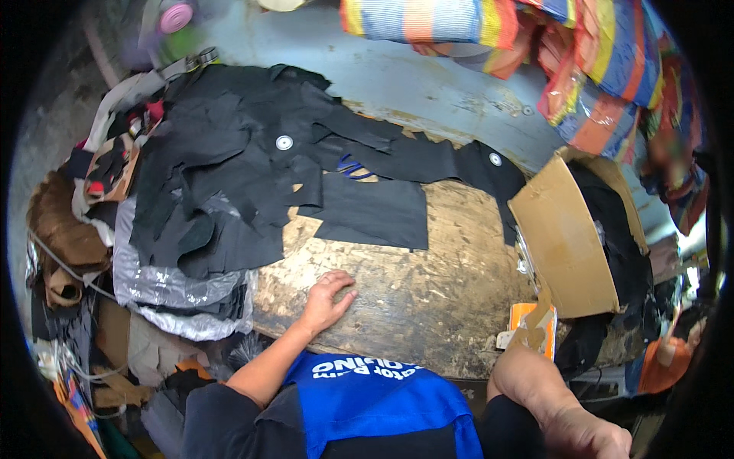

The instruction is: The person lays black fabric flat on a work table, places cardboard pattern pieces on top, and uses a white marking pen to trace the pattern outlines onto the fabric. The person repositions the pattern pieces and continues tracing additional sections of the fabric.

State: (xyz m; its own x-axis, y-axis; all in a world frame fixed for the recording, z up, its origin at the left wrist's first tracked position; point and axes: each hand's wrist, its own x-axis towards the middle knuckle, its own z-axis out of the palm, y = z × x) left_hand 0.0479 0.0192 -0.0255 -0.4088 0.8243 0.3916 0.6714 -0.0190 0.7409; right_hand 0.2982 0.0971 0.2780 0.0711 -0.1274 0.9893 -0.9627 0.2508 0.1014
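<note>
My left hand [329, 297] lies on the worn wooden tabletop [397, 310], fingers stretched out and nothing held. Beyond it, a flat rectangular piece of black fabric [373, 210] rests on the wood. Blue scissor handles [352, 167] poke out among the dark pieces just behind that rectangle. A large heap of black fabric [206, 161] covers the left side of the table. At the lower right edge of the picture, my right hand [596, 437] is down beside my body; its fingers are hidden, so whatever it might hold does not show.
A cardboard box [566, 237] with black material inside stands at the right, near an orange and white packet [533, 325]. Colourful striped woven sacks [428, 21] hang at the back. White discs [284, 142] lie on the black fabric. Brown plush material [65, 222] is at the left.
</note>
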